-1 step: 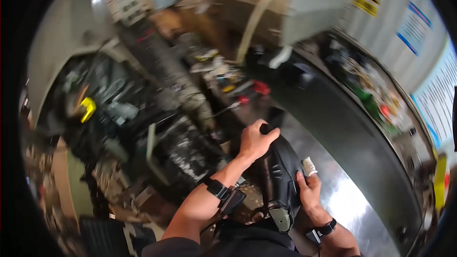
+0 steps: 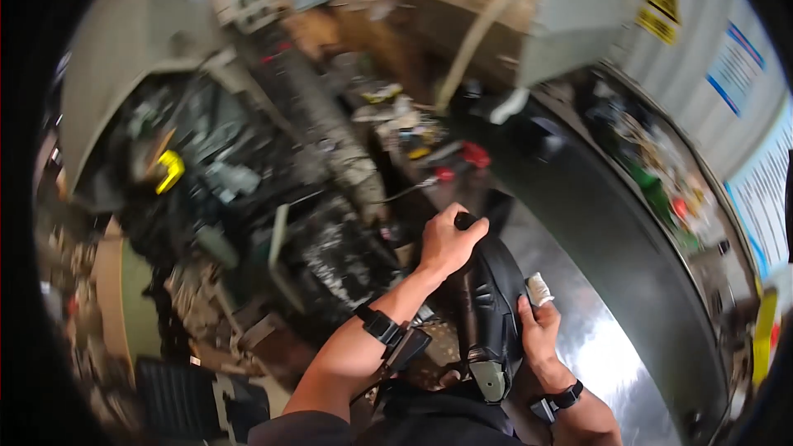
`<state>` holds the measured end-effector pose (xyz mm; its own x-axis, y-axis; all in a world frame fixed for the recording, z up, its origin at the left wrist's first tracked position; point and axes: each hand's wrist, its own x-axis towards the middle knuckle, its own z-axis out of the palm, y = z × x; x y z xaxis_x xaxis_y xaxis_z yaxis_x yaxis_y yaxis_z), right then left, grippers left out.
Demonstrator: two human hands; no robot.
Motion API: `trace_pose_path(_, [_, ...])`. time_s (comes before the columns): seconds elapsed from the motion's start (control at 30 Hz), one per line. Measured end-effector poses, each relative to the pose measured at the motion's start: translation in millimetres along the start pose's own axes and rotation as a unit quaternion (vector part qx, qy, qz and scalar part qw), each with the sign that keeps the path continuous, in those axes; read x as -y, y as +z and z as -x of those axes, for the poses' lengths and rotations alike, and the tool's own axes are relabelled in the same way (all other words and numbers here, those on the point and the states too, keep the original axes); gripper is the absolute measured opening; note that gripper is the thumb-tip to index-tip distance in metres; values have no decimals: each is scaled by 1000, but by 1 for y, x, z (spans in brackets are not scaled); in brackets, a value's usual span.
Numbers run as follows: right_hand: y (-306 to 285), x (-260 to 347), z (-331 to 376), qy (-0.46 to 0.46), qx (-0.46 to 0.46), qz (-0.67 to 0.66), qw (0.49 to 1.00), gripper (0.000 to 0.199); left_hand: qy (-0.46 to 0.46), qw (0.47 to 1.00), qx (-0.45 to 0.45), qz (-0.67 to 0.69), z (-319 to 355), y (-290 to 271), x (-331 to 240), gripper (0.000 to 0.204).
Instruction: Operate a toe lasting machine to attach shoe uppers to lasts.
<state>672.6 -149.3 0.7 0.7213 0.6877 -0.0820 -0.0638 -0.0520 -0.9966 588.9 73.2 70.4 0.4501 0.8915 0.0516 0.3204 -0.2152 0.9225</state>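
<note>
In front of my body is a long black object (image 2: 496,297) with a rounded, glossy body, creases along its side and a grey-green end plate (image 2: 489,380) with a small hole. I cannot make out its kind. My left hand (image 2: 448,241) is closed round a dark knob-like part at its far end. Against the right side rests my right hand (image 2: 538,330), thumb beside the black surface and fingers curled. A small crumpled white piece (image 2: 539,289) sticks out at those fingers, seemingly pinched there.
A shiny metal table (image 2: 595,330) curves along the right, with a trough of mixed scraps (image 2: 652,173) behind it. To the left, an open hood holds black plastic (image 2: 190,132). Red-handled tools (image 2: 471,155) and small litter lie beyond my hands; a black chair (image 2: 178,400) stands lower left.
The surroundings have shifted rightward and slightly down in view as my head turns. My hands keep nearly the same grip and place on the black object.
</note>
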Motion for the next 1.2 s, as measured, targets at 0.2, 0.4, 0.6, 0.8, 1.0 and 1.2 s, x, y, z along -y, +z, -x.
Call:
trace_pose_path(0.2, [174,41,10,52,150,-104,982,38,-44,959,-251,127,16,-218,65,49])
trace_pose_path(0.4, [307,84,45,146,250,-213,933,31,-29,856,-487,-171,62,-400,154,95])
trace_pose_path(0.6, [382,84,43,161,246,-201,934,16,-28,950,-312,10,124,-441,165,92])
trace_pose_path(0.8, [457,82,60,238,281,-261,892,16,-77,992,-91,42,204,-485,208,77])
trace_pose_path(1.0, [517,55,55,248,314,-296,867,21,-148,779,-207,574,145,-458,191,45])
trace_pose_path(1.2, [540,77,62,233,311,-251,886,12,-168,732,-240,615,112,-459,193,45])
